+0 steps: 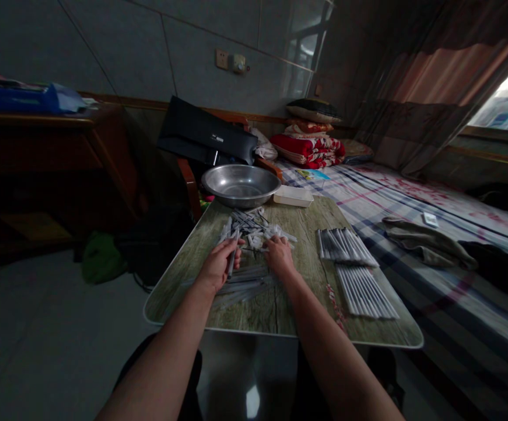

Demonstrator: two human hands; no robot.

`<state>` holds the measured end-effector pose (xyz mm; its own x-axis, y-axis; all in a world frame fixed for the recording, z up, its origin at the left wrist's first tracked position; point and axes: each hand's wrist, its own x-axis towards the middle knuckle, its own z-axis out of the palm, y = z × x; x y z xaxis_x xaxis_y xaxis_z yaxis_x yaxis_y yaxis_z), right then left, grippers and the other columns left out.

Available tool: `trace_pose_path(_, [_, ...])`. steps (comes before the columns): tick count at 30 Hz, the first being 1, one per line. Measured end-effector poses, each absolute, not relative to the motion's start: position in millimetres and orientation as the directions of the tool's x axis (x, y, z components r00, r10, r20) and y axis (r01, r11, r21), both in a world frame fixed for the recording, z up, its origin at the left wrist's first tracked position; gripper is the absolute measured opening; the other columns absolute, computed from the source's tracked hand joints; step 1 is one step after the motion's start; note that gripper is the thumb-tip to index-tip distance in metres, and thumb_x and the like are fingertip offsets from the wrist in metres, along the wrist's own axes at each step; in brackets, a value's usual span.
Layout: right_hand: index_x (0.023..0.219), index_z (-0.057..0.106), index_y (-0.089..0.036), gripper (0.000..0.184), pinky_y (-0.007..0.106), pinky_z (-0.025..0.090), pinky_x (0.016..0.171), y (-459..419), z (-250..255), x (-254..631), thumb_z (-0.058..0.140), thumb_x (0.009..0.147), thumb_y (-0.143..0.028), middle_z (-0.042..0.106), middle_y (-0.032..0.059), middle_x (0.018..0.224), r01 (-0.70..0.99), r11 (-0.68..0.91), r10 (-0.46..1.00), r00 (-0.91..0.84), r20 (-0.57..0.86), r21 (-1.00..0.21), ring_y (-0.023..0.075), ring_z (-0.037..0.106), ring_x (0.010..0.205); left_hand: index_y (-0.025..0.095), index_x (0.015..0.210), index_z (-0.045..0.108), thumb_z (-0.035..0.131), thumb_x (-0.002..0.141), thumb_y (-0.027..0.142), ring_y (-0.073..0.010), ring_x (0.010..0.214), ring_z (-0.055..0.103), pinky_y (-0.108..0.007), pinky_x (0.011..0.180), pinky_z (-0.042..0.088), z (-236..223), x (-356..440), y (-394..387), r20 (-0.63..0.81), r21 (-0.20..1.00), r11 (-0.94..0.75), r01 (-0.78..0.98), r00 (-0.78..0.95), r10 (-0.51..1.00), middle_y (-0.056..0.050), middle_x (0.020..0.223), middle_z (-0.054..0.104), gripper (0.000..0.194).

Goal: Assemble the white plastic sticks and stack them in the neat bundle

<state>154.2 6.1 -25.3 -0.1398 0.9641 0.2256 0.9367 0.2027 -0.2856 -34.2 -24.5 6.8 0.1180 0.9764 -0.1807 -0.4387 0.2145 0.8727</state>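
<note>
My left hand is closed around a slim grey pen-like tube, which stands slanted up out of the fingers. My right hand rests at the right edge of a loose pile of small clear and dark plastic pieces. Its fingers are bent down into the pile, and what they pinch is hidden. Below and between the hands, several long translucent tubes lie flat on the wood-patterned table. On the right side, a row of dark-tipped tubes lies above a second row of pale tubes.
At the table's far end stand a metal basin and a shallow white tray. A black case leans on a chair behind them. A bed with a checked sheet borders the table's right side. A wooden desk stands left.
</note>
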Motion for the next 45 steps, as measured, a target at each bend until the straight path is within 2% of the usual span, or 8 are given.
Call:
trace_pose_path(6, [0.098, 0.066, -0.017, 0.028, 0.032, 0.041, 0.083, 11.8, -31.8, 163.5, 0.054, 0.074, -0.011, 0.062, 0.0080, 0.094, 0.769, 0.243, 0.933, -0.018, 0.360, -0.591, 0.0215, 0.052, 0.089, 0.016, 0.092, 0.066, 0.073, 0.074, 0.039, -0.0067, 0.047, 0.050, -0.016, 0.042, 0.039, 6.0, -27.4, -27.0, -0.191, 0.880, 0.269, -0.390, 0.229, 0.955, 0.003, 0.062, 0.054, 0.030])
trace_pose_path(11, [0.101, 0.066, -0.021, 0.027, 0.028, 0.045, 0.067, 16.5, -31.4, 165.1, 0.062, 0.075, -0.029, 0.058, -0.0010, 0.075, 0.109, 0.246, 0.959, 0.119, 0.258, -0.963, 0.0143, 0.050, 0.067, 0.018, 0.095, 0.064, 0.069, 0.079, 0.035, -0.0023, 0.038, 0.036, -0.013, 0.035, 0.021, 9.8, -23.0, -30.8, -0.165, 0.899, 0.285, -0.332, 0.345, 0.924, 0.005, 0.061, 0.050, 0.024])
trace_pose_path(14, [0.098, 0.067, -0.021, 0.031, 0.028, 0.049, 0.065, 14.2, -27.0, 162.6, 0.072, 0.071, -0.036, 0.066, 0.0022, 0.082, -0.354, 0.116, 0.992, 0.002, 0.123, -0.928, 0.0148, 0.057, 0.069, 0.018, 0.106, 0.062, 0.065, 0.082, 0.035, -0.0026, 0.036, 0.034, -0.013, 0.034, 0.019, 9.5, -19.3, -32.8, -0.149, 0.924, 0.271, -0.269, 0.397, 0.905, 0.006, 0.058, 0.049, 0.030])
trace_pose_path(17, [0.093, 0.069, -0.021, 0.031, 0.033, 0.054, 0.070, 10.9, -24.7, 158.5, 0.078, 0.068, -0.036, 0.070, 0.0057, 0.091, -0.543, 0.032, 0.994, -0.072, 0.084, -0.839, 0.0181, 0.063, 0.078, 0.020, 0.116, 0.058, 0.062, 0.083, 0.037, -0.0036, 0.034, 0.034, -0.013, 0.033, 0.018, 7.1, -14.9, -33.4, -0.148, 0.945, 0.251, -0.210, 0.410, 0.900, 0.006, 0.057, 0.050, 0.037])
trace_pose_path(28, [0.089, 0.068, -0.021, 0.025, 0.033, 0.054, 0.074, 5.2, -22.1, 151.4, 0.076, 0.071, -0.036, 0.071, 0.0042, 0.085, -0.537, 0.019, 0.988, -0.121, 0.099, -0.844, 0.0184, 0.066, 0.080, 0.016, 0.120, 0.057, 0.057, 0.084, 0.036, -0.0038, 0.034, 0.028, -0.015, 0.035, 0.016, 5.8, -7.1, -32.7, -0.141, 0.971, 0.208, -0.119, 0.419, 0.897, 0.007, 0.053, 0.047, 0.041])
trace_pose_path(35, [0.082, 0.063, -0.019, 0.026, 0.029, 0.050, 0.061, -1.4, -14.2, 147.8, 0.065, 0.078, -0.045, 0.071, 0.0070, 0.080, -0.522, 0.008, 0.984, -0.147, 0.099, -0.853, 0.0197, 0.064, 0.073, 0.014, 0.104, 0.065, 0.057, 0.083, 0.036, -0.0048, 0.037, 0.032, -0.018, 0.038, 0.018, -0.6, -2.6, -31.1, -0.122, 0.989, 0.144, -0.034, 0.370, 0.921, 0.003, 0.056, 0.052, 0.032])
trace_pose_path(41, [0.084, 0.059, -0.020, 0.025, 0.028, 0.049, 0.057, -5.5, -8.5, 147.8, 0.054, 0.084, -0.044, 0.070, 0.0053, 0.078, -0.623, -0.231, 0.933, -0.358, 0.010, -0.747, 0.0189, 0.063, 0.068, 0.014, 0.090, 0.069, 0.051, 0.088, 0.032, -0.0111, 0.051, 0.048, -0.023, 0.052, 0.036, -3.1, 3.5, -31.7, 0.085, 0.966, -0.156, 0.209, 0.314, 0.946, 0.002, 0.058, 0.055, 0.026])
trace_pose_path(45, [0.099, 0.061, -0.018, 0.050, 0.035, 0.052, 0.064, -12.4, -2.4, 149.7, 0.037, 0.085, -0.060, 0.071, 0.0088, 0.090, -0.552, -0.425, 0.820, -0.571, -0.047, -0.717, 0.0227, 0.064, 0.075, 0.016, 0.092, 0.071, 0.047, 0.090, 0.023, -0.0179, 0.077, 0.063, -0.028, 0.073, 0.047, 6.3, 7.8, -34.7, 0.300, 0.842, -0.408, 0.352, 0.323, 0.898, -0.004, 0.079, 0.069, 0.025])
